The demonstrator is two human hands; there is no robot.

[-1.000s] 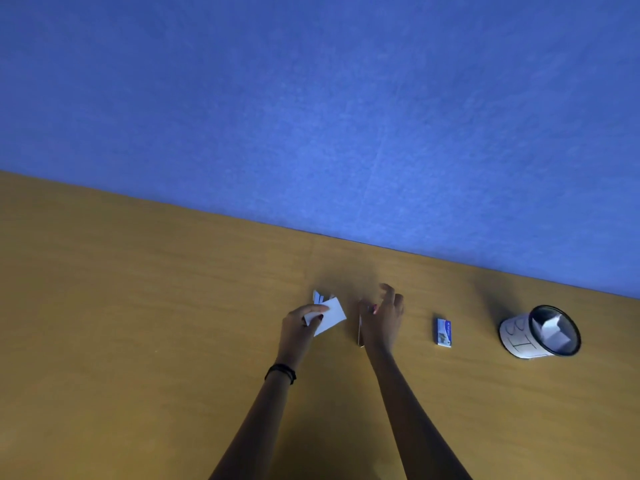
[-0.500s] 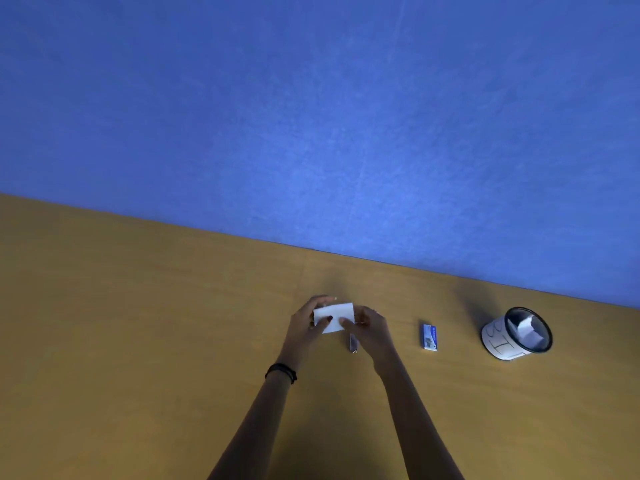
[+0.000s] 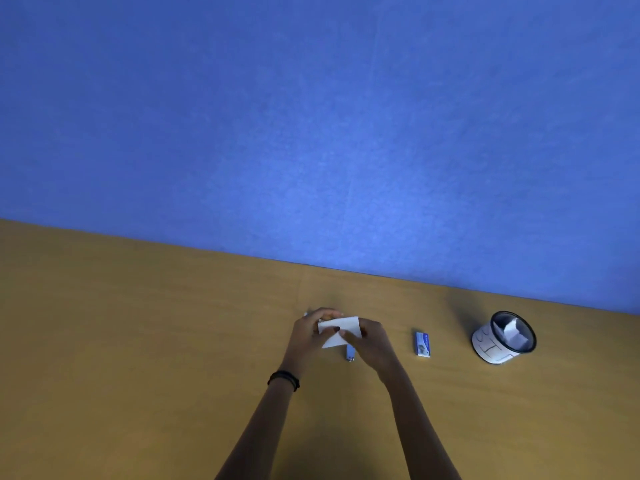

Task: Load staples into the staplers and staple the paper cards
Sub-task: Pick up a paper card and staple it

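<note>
My left hand (image 3: 307, 336) and right hand (image 3: 373, 345) both pinch the small white paper card (image 3: 346, 323) mid-frame. It's flimsy, so I'm holding the edges.

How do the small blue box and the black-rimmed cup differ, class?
The box is flat, rectangular and blue; the cup is round, white-sided and bigger. The cup is open, showing white paper inside; the box shows no contents. Both sit on the table, untouched.

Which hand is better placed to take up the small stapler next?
Probably the right hand: both pinch the card, but the stapler lies just beside it, farther from the left hand.
</note>
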